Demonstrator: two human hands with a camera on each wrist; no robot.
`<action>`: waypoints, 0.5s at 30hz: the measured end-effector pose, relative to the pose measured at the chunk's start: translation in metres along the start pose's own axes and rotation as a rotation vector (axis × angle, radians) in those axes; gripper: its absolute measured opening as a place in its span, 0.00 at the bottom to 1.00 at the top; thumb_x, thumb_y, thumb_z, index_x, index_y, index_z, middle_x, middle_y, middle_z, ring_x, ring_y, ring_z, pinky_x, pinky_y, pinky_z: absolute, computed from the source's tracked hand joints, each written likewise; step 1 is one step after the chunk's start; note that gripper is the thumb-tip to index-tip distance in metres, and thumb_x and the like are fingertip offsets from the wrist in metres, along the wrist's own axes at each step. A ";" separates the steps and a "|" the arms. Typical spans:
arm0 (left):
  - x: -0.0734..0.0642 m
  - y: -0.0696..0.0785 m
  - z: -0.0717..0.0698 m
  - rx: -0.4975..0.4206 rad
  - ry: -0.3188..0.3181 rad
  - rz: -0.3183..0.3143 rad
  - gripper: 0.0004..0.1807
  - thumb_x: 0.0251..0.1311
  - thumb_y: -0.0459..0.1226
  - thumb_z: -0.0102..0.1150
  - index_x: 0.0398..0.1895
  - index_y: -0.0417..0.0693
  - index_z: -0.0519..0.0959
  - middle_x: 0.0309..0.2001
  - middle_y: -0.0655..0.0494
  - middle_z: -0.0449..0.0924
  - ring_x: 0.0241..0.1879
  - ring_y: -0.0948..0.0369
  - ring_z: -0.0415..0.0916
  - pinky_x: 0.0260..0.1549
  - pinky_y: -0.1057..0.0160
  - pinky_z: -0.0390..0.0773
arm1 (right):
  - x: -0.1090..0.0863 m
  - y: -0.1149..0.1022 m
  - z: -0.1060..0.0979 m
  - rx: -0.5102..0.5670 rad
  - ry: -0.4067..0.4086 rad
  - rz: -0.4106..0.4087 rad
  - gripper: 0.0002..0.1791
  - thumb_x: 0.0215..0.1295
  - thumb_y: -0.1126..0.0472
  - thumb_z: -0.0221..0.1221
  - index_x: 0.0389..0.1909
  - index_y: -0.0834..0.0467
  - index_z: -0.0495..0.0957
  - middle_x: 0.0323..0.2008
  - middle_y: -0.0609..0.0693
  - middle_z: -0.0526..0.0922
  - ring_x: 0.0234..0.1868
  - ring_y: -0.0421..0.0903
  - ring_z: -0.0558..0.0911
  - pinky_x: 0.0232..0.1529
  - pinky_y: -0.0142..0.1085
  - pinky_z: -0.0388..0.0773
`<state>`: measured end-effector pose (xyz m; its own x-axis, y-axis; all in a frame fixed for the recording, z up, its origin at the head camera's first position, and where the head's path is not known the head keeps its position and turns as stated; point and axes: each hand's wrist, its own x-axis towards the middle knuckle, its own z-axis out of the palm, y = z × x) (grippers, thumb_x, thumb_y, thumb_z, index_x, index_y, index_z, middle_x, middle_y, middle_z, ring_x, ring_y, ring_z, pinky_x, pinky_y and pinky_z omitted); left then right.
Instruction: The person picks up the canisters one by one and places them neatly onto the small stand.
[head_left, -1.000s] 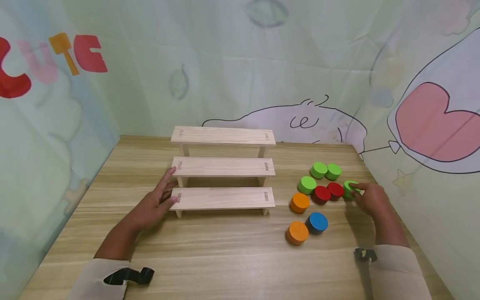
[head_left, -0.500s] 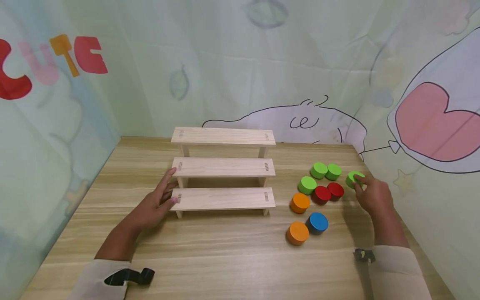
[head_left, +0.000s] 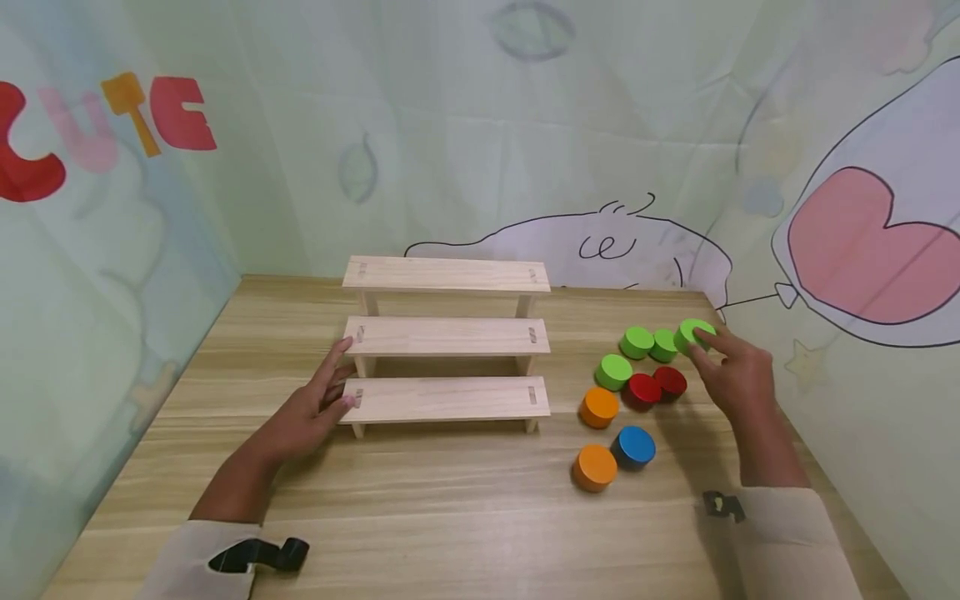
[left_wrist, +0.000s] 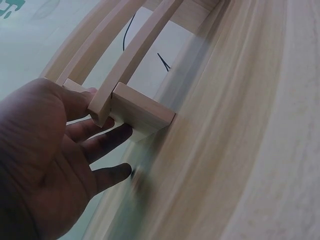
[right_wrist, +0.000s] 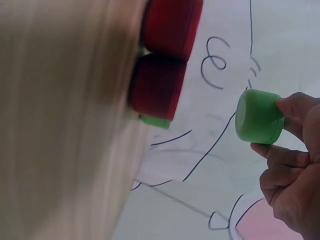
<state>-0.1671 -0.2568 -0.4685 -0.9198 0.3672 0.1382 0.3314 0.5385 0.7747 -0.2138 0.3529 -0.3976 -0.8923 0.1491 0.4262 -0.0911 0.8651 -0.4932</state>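
My right hand (head_left: 738, 379) pinches a green cylinder block (right_wrist: 260, 117) between thumb and fingers, raised off the table at the far right. Below and beside it stand other green blocks (head_left: 637, 342) and two red ones (head_left: 642, 391). A three-tier wooden rack (head_left: 447, 336) stands in the middle, its shelves bare. At its left end rests my left hand (head_left: 303, 417), thumb at the lowest shelf and index finger at the middle one. The left wrist view shows its other fingers (left_wrist: 110, 142) extended, some against the rack's leg (left_wrist: 142, 112).
Two orange blocks (head_left: 599, 407) and a blue block (head_left: 634, 447) stand right of the rack on the wood-grain table (head_left: 450, 517). A printed cloth backdrop (head_left: 450, 167) closes off the back and both sides.
My right hand has picked the green block up from beside the red ones and carried it up and slightly left, over the rear green blocks. My left hand has stayed at the rack.
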 end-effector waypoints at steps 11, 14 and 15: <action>0.000 0.003 0.000 -0.002 0.002 -0.013 0.49 0.86 0.35 0.50 0.91 0.65 0.28 0.82 0.24 0.59 0.77 0.29 0.69 0.69 0.34 0.75 | 0.012 -0.036 0.002 0.102 0.002 -0.092 0.20 0.77 0.61 0.67 0.66 0.60 0.85 0.69 0.69 0.82 0.70 0.71 0.82 0.59 0.67 0.86; 0.000 0.003 0.000 -0.004 0.002 -0.013 0.49 0.86 0.36 0.50 0.91 0.66 0.28 0.82 0.24 0.59 0.77 0.30 0.69 0.70 0.33 0.75 | 0.014 -0.047 0.003 0.112 -0.011 -0.111 0.21 0.78 0.60 0.66 0.68 0.58 0.84 0.70 0.65 0.82 0.70 0.69 0.82 0.60 0.66 0.86; 0.000 0.002 0.000 -0.003 0.002 -0.011 0.49 0.86 0.36 0.50 0.91 0.66 0.28 0.82 0.24 0.59 0.77 0.30 0.69 0.70 0.34 0.75 | 0.015 -0.051 0.003 0.118 -0.018 -0.112 0.21 0.79 0.59 0.66 0.69 0.58 0.83 0.70 0.64 0.82 0.70 0.69 0.82 0.61 0.65 0.85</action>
<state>-0.1660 -0.2554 -0.4669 -0.9237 0.3601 0.1309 0.3209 0.5402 0.7780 -0.2236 0.3096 -0.3681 -0.8812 0.0450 0.4705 -0.2412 0.8134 -0.5294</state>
